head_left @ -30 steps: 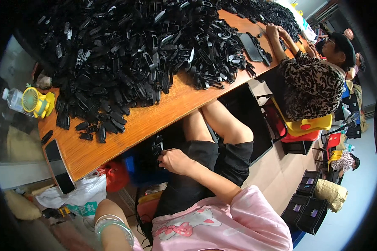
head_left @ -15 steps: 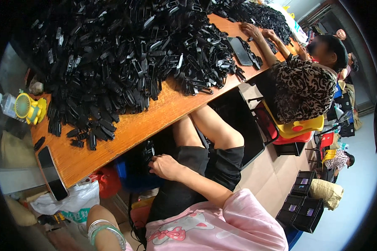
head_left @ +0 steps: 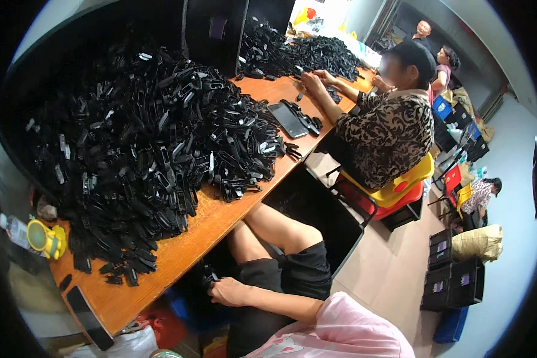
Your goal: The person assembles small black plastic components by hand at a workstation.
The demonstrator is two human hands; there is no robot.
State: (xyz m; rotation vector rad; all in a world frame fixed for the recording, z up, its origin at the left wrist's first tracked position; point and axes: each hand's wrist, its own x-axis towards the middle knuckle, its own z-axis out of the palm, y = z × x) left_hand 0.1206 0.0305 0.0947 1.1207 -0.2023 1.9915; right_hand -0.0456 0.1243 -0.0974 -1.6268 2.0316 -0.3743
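My right hand (head_left: 231, 292) is low beside my lap, below the table's near edge, with its fingers curled closed. At its fingertips are small black plastic pieces (head_left: 209, 275); their exact shape is lost in the dark. Of my left arm only a bangle (head_left: 166, 354) shows at the lower edge, and the left hand is out of the picture. In front of me a large heap of black plastic clip-like parts (head_left: 161, 143) covers much of the wooden table (head_left: 188, 253).
On the table's left end are a phone (head_left: 89, 319), a yellow fan (head_left: 45, 238) and a clear bottle (head_left: 15, 231). Another phone (head_left: 289, 120) lies near a seated co-worker (head_left: 388, 128). Black crates (head_left: 453, 283) stand at the right. A red bag (head_left: 164, 327) hangs below the table.
The view has tilted up, so the table and heap sit lower in the picture. My left forearm has dropped almost out of sight. The right hand stays beside my lap with the black pieces.
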